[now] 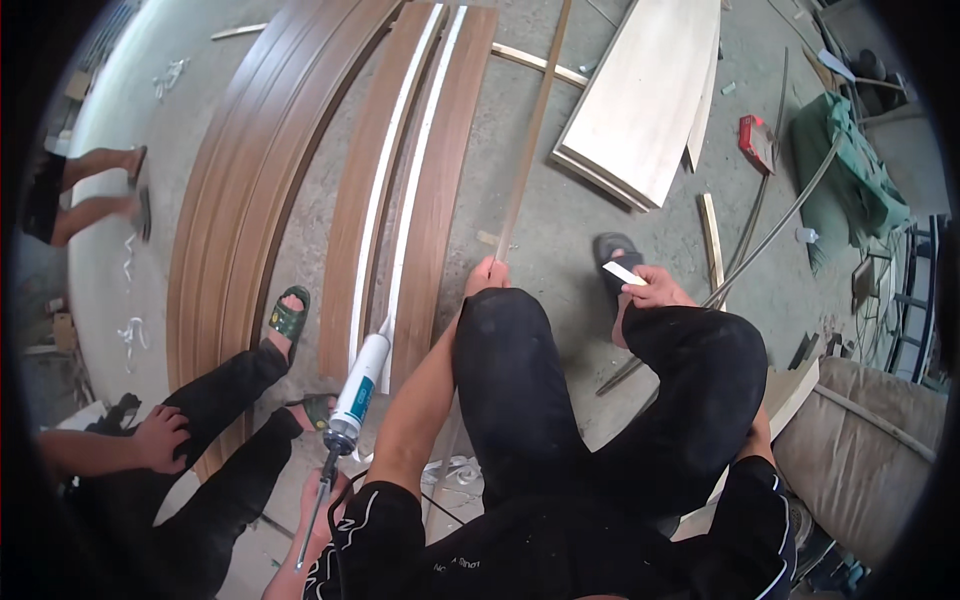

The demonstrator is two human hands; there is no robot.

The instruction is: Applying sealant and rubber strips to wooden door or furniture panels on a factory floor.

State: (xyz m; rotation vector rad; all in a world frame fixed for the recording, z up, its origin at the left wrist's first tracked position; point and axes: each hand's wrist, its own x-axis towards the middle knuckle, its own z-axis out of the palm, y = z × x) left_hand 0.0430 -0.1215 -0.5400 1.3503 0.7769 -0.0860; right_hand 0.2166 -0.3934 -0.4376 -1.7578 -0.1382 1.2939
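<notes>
My left hand is closed round a long, thin brown strip beside my left knee. The strip runs away across the floor toward the far edge of the view. Over by my right knee, my right hand grips a small flat white piece with a slanted end; its exact kind is unclear. Left of my forearm, a co-worker's hand holds a caulking gun. Its nozzle points at two brown panels bearing white lengthwise strips.
Wide brown grooved mouldings lie at the left. Pale boards are stacked at far right, near a red box and a green sack. A seated co-worker's sandalled foot is by the panels; another person's legs show far left.
</notes>
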